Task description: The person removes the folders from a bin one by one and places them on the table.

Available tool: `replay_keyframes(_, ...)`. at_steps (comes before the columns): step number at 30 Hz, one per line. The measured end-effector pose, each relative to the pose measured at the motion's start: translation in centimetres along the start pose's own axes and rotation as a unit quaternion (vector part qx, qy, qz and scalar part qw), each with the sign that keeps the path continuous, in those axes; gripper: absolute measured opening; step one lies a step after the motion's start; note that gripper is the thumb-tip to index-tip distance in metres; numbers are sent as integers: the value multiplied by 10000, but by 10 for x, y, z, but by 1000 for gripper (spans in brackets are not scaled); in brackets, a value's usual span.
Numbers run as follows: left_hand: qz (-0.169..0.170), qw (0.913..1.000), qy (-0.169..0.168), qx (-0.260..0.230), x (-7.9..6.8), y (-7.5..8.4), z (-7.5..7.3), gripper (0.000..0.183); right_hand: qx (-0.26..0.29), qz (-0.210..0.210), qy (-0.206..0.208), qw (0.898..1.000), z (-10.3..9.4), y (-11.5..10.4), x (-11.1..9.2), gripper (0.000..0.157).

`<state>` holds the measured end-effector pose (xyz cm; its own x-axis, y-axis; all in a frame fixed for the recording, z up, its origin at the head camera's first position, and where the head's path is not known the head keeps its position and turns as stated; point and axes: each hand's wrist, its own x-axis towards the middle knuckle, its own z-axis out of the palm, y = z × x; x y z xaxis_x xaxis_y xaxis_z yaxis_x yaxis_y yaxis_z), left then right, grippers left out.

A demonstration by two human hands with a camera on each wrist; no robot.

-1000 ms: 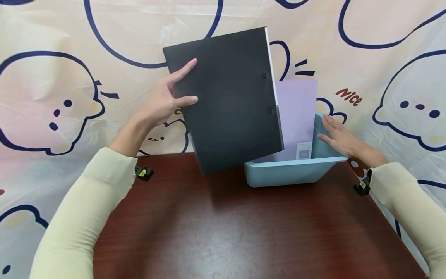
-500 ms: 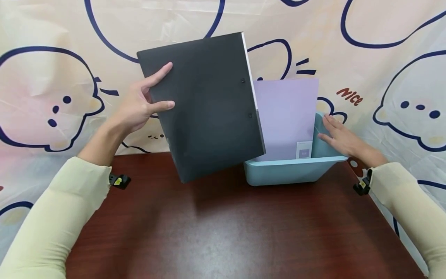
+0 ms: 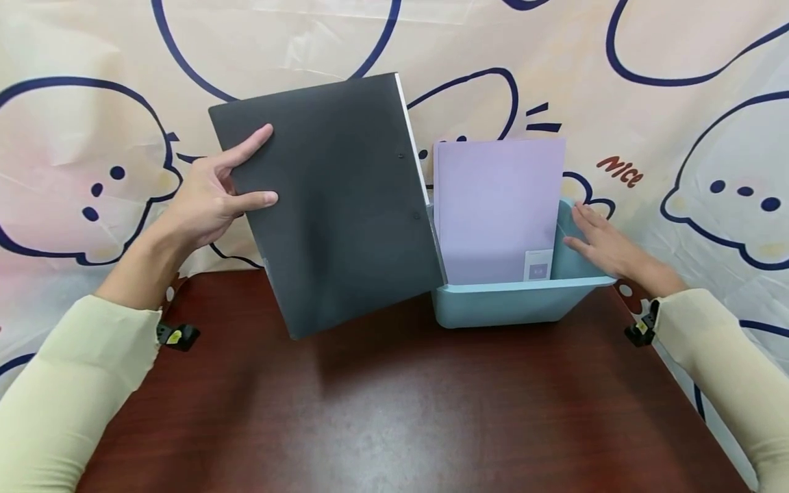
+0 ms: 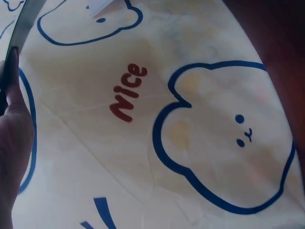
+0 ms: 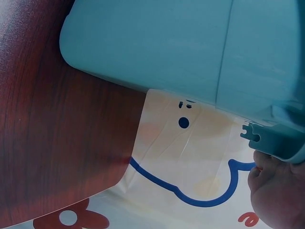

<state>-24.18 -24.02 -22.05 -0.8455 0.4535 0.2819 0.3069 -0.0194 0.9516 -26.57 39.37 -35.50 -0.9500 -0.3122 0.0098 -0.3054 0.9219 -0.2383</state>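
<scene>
In the head view my left hand [image 3: 206, 202] grips a black file folder [image 3: 333, 198] by its left edge, thumb and one finger on the near face. The folder is held up, tilted, left of a light blue bin [image 3: 499, 305]; its lower right corner overlaps the bin's left end. Two small rivets and a white strip show along its right side. My right hand [image 3: 600, 243] rests on the bin's right end with fingers extended. A lavender folder [image 3: 499, 205] with a small white label stands upright in the bin. The left wrist view shows only the black folder's edge [image 4: 21, 33].
The bin stands at the back right of a dark reddish-brown table [image 3: 370, 411]. Behind it hangs a cartoon-printed cloth [image 3: 345, 41], which also covers the right side. In the right wrist view the bin's outer wall [image 5: 152, 43] fills the upper part.
My left hand has carried the black folder left and somewhat down, uncovering more of the lavender folder and the bin's left side. The right hand and the bin have stayed almost still.
</scene>
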Motion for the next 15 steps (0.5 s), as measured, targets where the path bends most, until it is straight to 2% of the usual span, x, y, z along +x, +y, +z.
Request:
replay_keyframes(7,-399,9991,-107,-41,-13,-7,-11,89,-27,-2,26,10000,2,1,0,78)
replay_keyframes(15,-857,9953,-113,436,-25,-18,-24,87,-85,59,-59,9999,0,1,2,79)
